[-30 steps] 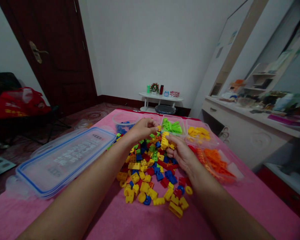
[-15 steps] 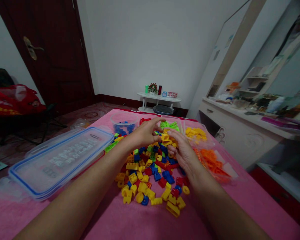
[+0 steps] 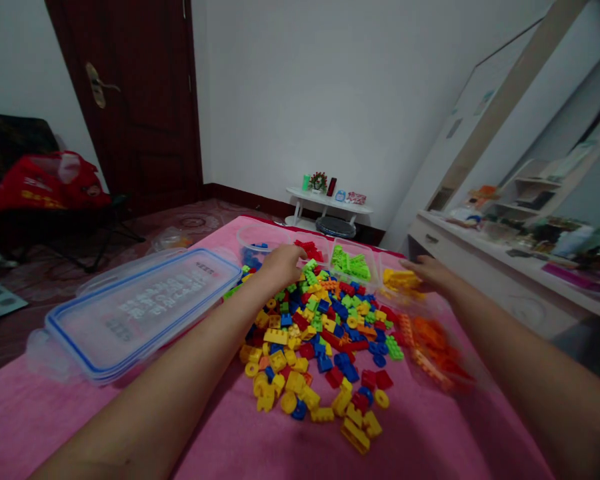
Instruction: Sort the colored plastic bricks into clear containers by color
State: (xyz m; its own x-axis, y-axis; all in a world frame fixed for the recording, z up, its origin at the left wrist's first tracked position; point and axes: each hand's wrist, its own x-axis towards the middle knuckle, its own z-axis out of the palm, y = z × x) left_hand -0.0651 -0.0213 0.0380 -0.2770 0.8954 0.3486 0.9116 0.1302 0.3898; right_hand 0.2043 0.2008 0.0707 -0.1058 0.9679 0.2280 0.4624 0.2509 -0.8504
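My left hand point(image 3: 281, 265) hovers at the far left of a heap of mixed toy building bricks point(image 3: 325, 327), beside the box of red bricks point(image 3: 310, 251). Its fingers look partly stretched, and I see nothing held in them. Over on the right, my right hand point(image 3: 430, 272) is above the clear box of yellow bricks point(image 3: 401, 280), fingers apart and slightly blurred. Yellow bricks lie just below its fingertips; the undersides of the fingers are hidden. Between the hands stands a box of light green bricks point(image 3: 350, 263).
A round clear tub point(image 3: 263, 235) with blue pieces stands behind my left hand. Orange bricks point(image 3: 433, 343) fill a box at the right. Stacked clear lids with blue rims point(image 3: 145, 313) lie left on the pink cloth point(image 3: 220, 433). A dresser point(image 3: 480, 253) borders the right side.
My right hand has moved right from the heap, where it held yellow bricks, to the yellow box. My left hand has drawn slightly away from it. The view has shifted left.
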